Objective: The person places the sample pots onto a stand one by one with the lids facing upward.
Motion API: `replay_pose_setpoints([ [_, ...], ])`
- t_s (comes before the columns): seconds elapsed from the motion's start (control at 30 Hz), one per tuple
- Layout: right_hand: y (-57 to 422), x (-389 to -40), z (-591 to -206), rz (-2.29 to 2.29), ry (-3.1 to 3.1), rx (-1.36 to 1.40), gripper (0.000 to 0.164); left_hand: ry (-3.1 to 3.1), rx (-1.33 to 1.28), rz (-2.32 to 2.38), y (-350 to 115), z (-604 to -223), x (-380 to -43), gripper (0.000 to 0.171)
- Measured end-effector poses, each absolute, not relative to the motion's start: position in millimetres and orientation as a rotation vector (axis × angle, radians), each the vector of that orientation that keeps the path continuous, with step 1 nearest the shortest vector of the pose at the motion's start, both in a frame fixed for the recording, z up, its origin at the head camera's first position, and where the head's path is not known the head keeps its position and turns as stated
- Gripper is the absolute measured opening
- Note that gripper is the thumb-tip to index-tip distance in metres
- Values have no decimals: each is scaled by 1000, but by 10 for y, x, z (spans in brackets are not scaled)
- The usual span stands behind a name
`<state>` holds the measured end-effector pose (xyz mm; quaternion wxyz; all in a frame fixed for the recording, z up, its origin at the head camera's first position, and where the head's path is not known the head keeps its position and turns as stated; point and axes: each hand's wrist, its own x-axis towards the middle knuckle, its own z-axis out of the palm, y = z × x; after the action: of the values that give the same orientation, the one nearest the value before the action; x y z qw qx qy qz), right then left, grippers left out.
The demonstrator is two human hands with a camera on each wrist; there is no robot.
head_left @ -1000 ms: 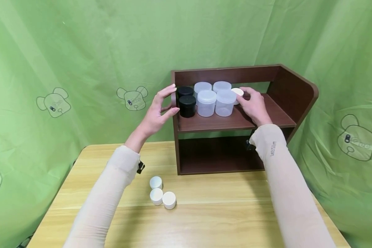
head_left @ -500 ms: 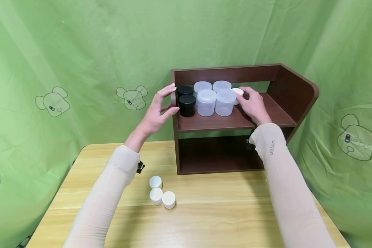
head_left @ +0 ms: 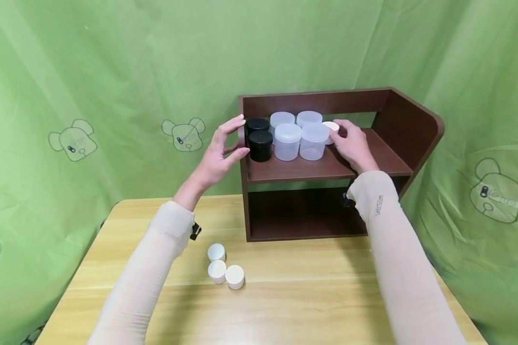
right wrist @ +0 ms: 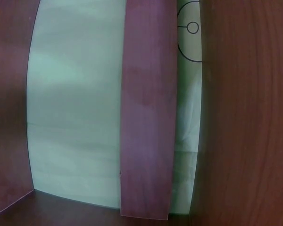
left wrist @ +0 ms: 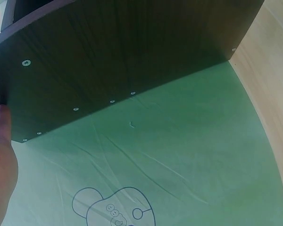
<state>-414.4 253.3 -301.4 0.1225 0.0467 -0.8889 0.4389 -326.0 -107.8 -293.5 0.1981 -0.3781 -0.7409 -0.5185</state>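
Observation:
At the left side panel of a dark brown two-level shelf (head_left: 323,171), my left hand (head_left: 214,160) has thumb and fingers spread, fingertips right at the panel's edge. In the left wrist view, one straight finger (left wrist: 4,120) touches the panel's outer face (left wrist: 108,52). My right hand (head_left: 353,144) pinches a small white jar (head_left: 331,126) on the upper level, its lower part hidden by a clear jar. To its left stand several clear, white-lidded jars (head_left: 287,143), in two rows. Two black jars (head_left: 260,146) stand by the left panel. The right hand is outside the right wrist view.
Three small white jars (head_left: 217,271) sit close together on the wooden table (head_left: 302,306), left of the shelf's front. A green curtain (head_left: 134,72) hangs behind. In the right wrist view, a brown crossbar (right wrist: 148,117) spans the shelf's open back.

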Motion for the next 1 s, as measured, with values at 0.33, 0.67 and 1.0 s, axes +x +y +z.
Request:
replay_pose_setpoints([
  [0.33, 2532, -4130, -3019, 1271, -2597, 132, 62, -2073, -1062, -1442, -1075, -2940, -3264, 58],
  [0.67, 2549, -4134, -3045, 1262, -2589, 155, 63, -2100, -1037, -1444, -1084, -2974, -3276, 59],
  [1.0, 2548, -4157, -3049, 1248, -2561, 161, 61, -2089, -1047, -1439, -1086, -2965, -3287, 59],
])
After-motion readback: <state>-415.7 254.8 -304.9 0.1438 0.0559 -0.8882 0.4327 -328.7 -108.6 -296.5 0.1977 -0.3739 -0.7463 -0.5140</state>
